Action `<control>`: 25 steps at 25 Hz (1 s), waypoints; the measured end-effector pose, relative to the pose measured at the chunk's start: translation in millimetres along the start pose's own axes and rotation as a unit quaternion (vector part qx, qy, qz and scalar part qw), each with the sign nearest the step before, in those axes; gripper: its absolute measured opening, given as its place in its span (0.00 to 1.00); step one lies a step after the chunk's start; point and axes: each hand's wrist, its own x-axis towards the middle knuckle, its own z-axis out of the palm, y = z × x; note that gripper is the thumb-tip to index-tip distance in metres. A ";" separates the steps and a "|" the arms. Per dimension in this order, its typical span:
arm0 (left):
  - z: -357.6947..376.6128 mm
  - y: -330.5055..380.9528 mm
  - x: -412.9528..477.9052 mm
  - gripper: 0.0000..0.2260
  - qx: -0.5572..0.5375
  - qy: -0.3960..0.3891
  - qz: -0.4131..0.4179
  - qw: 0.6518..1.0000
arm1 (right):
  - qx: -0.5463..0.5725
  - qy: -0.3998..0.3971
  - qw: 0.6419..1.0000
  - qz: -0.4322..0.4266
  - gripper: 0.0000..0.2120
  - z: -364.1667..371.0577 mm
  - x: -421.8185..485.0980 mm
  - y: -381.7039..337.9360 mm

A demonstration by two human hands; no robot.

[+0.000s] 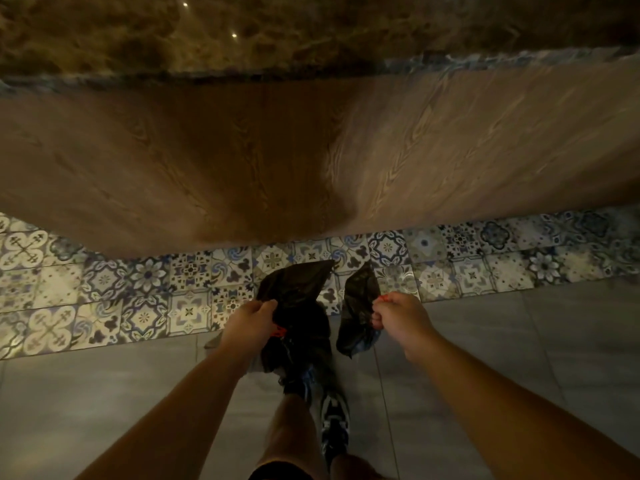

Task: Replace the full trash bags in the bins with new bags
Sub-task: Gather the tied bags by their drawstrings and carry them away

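Bare forearms point(194, 393). Red at the right hand point(398, 320) fingertips, probably nail polish. Dark shorts point(280, 472). Sneakers point(334, 427) patterned dark blue and white, laced.

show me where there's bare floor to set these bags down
Bare grey floor left of the left hand, below the patterned tiles; likewise right of the right hand. Crowded between the arms: black bags and shoes.

The left hand point(247, 323) covers part of the black bag point(294, 292). I cannot tell if the black piece point(356, 306) in the right hand point(398, 317) is the same bag. Under the hands, the bag hides one shoe's point(304, 379) front. The bottom edge cuts off both arms point(173, 410). Above the hands, the counter point(311, 36) edge is blurry.
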 end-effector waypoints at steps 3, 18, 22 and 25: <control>6.7 15.5 34.9 0.13 0.009 -0.035 -0.033 0.999 | -0.003 0.021 0.999 0.036 0.07 1.8 41.8 -12.0; 102.0 68.9 267.5 0.08 -0.031 -0.128 -0.067 0.989 | -0.048 0.030 0.998 0.039 0.10 10.7 264.4 -50.7; 141.1 84.1 328.7 0.09 -0.103 -0.160 -0.077 0.979 | -0.083 0.035 0.996 0.023 0.10 13.4 311.4 -57.2; 155.0 90.2 358.9 0.11 -0.111 -0.128 -0.044 0.985 | -0.098 0.046 0.994 -0.015 0.12 23.7 348.1 -67.8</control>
